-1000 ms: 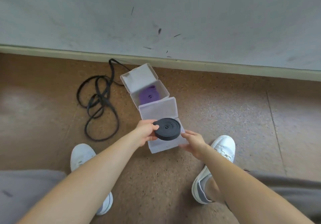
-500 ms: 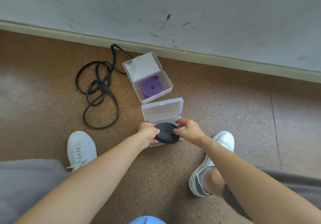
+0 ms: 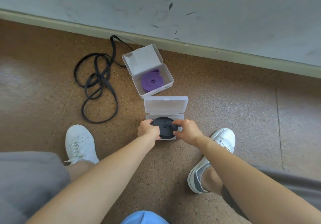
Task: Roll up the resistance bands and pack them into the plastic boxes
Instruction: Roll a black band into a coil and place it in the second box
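Two hands (image 3: 148, 131) (image 3: 187, 133) over roll (image 3: 164, 125), seemingly boxed.

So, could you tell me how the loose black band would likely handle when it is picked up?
The loose band lies in tangled, crossing loops on the floor, so it is probably floppy and would dangle and perhaps snag on itself. It looks thin and flat, so it is likely light and unlikely to roll.

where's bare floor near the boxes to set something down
Bare floor right of both boxes, between skirting and right shoe. Crowded: far box nearly touches near box, where left hand and right hand grip the roll; loose band sprawls left.
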Demonstrator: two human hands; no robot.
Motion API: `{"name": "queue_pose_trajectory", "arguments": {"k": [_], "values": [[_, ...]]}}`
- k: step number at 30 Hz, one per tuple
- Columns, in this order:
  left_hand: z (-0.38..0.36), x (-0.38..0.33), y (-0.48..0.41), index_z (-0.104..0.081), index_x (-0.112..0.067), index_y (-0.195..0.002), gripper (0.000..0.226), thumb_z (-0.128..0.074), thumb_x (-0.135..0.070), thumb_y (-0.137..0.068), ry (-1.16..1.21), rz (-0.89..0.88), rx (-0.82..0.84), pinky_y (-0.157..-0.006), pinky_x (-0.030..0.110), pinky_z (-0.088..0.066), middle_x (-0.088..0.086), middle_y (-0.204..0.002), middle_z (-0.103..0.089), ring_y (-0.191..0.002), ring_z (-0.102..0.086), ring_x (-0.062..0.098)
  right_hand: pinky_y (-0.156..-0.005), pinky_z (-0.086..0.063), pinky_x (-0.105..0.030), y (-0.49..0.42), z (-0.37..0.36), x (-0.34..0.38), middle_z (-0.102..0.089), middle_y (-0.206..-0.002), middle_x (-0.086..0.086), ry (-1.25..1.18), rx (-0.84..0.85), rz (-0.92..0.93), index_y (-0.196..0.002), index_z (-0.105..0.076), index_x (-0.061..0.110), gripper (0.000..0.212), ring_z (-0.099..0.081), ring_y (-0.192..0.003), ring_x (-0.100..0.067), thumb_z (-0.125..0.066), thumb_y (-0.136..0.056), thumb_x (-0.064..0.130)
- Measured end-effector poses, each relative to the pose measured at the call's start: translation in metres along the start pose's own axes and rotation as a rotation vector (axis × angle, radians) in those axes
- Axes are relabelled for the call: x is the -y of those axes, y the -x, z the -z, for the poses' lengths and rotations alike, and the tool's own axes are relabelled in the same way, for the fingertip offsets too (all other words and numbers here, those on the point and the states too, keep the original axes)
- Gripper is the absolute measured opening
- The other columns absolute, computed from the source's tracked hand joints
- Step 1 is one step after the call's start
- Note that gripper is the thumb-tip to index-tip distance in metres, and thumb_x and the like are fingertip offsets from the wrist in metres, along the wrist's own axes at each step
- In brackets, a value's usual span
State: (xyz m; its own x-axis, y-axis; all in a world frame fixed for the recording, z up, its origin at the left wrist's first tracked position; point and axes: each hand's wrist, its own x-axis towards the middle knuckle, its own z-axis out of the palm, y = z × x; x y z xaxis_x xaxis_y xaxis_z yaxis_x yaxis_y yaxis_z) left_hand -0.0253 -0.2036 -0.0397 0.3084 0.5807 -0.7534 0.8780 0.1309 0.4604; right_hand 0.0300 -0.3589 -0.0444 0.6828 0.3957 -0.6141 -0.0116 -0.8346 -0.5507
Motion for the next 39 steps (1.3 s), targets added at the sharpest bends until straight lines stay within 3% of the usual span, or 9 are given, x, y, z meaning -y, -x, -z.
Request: {"name": "queue_pose_trajectory", "arguments": {"k": [3,8,13,17,23,29,33,36,39], "values": [[-0.001,0.001,-0.001,-0.064,-0.016,-0.136,0.049,-0.068,0.003,-0.091,-0.071,-0.046,-0.008,-0.061,0.047,-0.064,0.014,-0.131,-0.064,-0.103,-0.070,0.041,-0.089,-0.061,-0.039,-0.001,-0.002,0.000,-0.069,-0.123,-0.011,0.034,-0.026,0.005,-0.134,-0.065,0.021,0.046,-0.076,-0.081,-0.021,-0.075,-0.089,0.018],[0.002,-0.002,-0.001,-0.065,-0.014,-0.127,0.038,-0.072,-0.007,-0.090,-0.247,-0.178,0.012,-0.063,0.045,-0.065,0.014,-0.126,-0.065,-0.100,-0.071,0.039,-0.103,-0.051,-0.039,-0.003,0.001,0.002,-0.068,-0.126,-0.006,0.130,0.022,0.053,-0.129,-0.069,0.027,0.050,-0.062,-0.117,-0.026,-0.083,-0.081,0.030],[0.012,-0.012,-0.009,-0.057,-0.012,-0.131,0.062,-0.087,-0.008,-0.076,-0.308,-0.177,0.240,-0.066,0.033,-0.064,0.008,-0.131,-0.060,-0.112,-0.064,0.031,-0.101,-0.050,-0.041,-0.005,-0.005,-0.001,-0.071,-0.121,-0.010,0.186,-0.011,0.105,-0.126,-0.071,0.023,0.041,-0.062,-0.115,-0.032,-0.079,-0.086,0.028],[0.012,-0.010,-0.014,-0.054,-0.015,-0.134,0.073,-0.091,-0.016,-0.071,-0.427,-0.205,0.208,-0.098,0.041,-0.055,0.005,-0.133,-0.061,-0.123,-0.059,0.029,-0.095,-0.048,-0.036,-0.003,-0.008,-0.003,-0.071,-0.120,-0.009,0.241,-0.014,0.189,-0.126,-0.072,0.021,0.037,-0.063,-0.111,-0.032,-0.075,-0.090,0.026],[0.008,-0.011,-0.008,-0.060,-0.014,-0.128,0.064,-0.086,0.005,-0.072,-0.251,-0.125,0.197,-0.064,0.038,-0.065,0.011,-0.127,-0.063,-0.114,-0.064,0.035,-0.086,-0.049,-0.036,-0.003,-0.007,0.001,-0.065,-0.113,-0.003,0.331,0.033,0.337,-0.116,-0.074,0.019,0.028,-0.062,-0.103,-0.029,-0.070,-0.089,0.017],[0.004,-0.010,-0.004,-0.062,-0.014,-0.125,0.064,-0.080,0.015,-0.072,-0.132,-0.065,0.162,-0.067,0.044,-0.065,0.014,-0.126,-0.063,-0.109,-0.066,0.039,-0.088,-0.051,-0.037,-0.012,-0.001,-0.002,-0.073,-0.108,-0.007,0.383,0.073,0.393,-0.118,-0.073,0.017,0.031,-0.064,-0.099,-0.028,-0.076,-0.087,0.019],[-0.001,-0.009,-0.005,-0.062,-0.018,-0.129,0.067,-0.079,0.014,-0.072,-0.162,-0.081,0.122,-0.071,0.048,-0.065,0.013,-0.127,-0.063,-0.112,-0.064,0.039,-0.079,-0.047,-0.034,-0.017,-0.001,0.000,-0.072,-0.103,-0.014,0.509,0.095,0.467,-0.115,-0.071,0.008,0.026,-0.064,-0.096,-0.034,-0.070,-0.091,0.019],[-0.008,-0.007,-0.005,-0.060,-0.022,-0.132,0.067,-0.079,0.006,-0.074,-0.237,-0.114,0.064,-0.085,0.050,-0.062,0.013,-0.129,-0.062,-0.117,-0.061,0.039,-0.073,-0.038,-0.032,-0.019,-0.002,0.004,-0.071,-0.101,-0.015,0.641,0.136,0.506,-0.114,-0.070,0.006,0.024,-0.064,-0.095,-0.034,-0.065,-0.095,0.019],[-0.013,-0.008,-0.003,-0.058,-0.021,-0.132,0.058,-0.076,-0.003,-0.080,-0.344,-0.174,0.010,-0.097,0.048,-0.056,0.013,-0.131,-0.062,-0.120,-0.060,0.037,-0.075,-0.049,-0.036,-0.027,0.001,0.010,-0.071,-0.103,-0.014,0.737,0.186,0.542,-0.112,-0.071,0.007,0.024,-0.065,-0.094,-0.033,-0.063,-0.094,0.021]]}}
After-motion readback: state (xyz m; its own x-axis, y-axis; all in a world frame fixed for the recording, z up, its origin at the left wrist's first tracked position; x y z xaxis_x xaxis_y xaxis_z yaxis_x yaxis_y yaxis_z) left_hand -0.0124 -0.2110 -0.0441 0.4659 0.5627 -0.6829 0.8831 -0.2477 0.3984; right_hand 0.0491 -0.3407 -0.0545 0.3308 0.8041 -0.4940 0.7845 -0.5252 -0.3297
